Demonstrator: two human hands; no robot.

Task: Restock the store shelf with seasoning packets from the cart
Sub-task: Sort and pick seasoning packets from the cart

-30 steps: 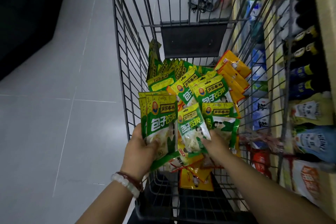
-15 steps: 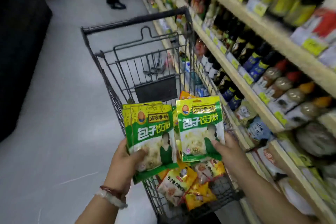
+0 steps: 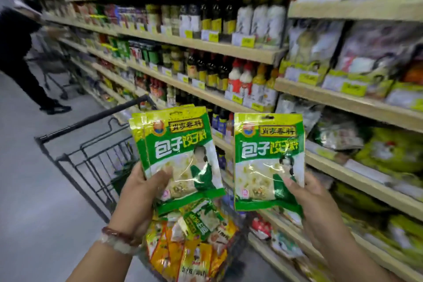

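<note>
Green seasoning packets [image 3: 178, 155] fill both hands: left hand [image 3: 142, 192] grips a stack, right hand [image 3: 313, 199] pinches one packet [image 3: 267, 158]. Wire cart [image 3: 96, 162] sits below; bottle-lined shelf [image 3: 206, 46] stands right.

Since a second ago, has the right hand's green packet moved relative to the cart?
Yes. The green packet in the right hand was down among the packets in the cart; now it is lifted out, above the basket, on the shelf side.
</note>
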